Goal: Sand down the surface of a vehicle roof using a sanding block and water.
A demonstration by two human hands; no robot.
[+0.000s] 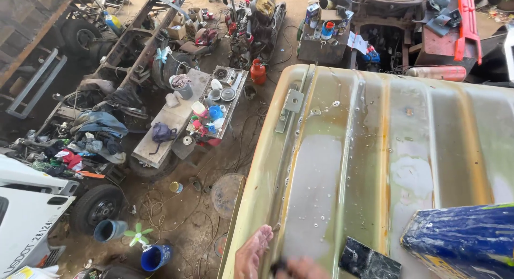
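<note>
The fingers (266,235) of the left hand (251,255) lie flat and spread on the edge of the big yellow roof (342,166). They hold nothing. It could even be a bare foot, as the picture cuts it off low down. Just beside it, the fingers (304,268) of the right hand (302,269) are curled at the very bottom of the view. They seem to touch a small dark thing (278,267), but I cannot tell if they grip it.

The roof is wet, with little drops all over. Some long strips look dull and grey, as if rubbed. Other strips are yellow and rusty orange. I think the rubbing is part done, with the strips near the hands looking more worked than the far ones.

A black flat block (369,263) lies on the roof near the right hand. A blue container (460,241) lies just beside that.

Far below is the dirt floor. There is a long table (166,134) with cups and bowls, a red gas bottle (258,72), a blue bucket (156,256) and a black tyre (96,206).
</note>
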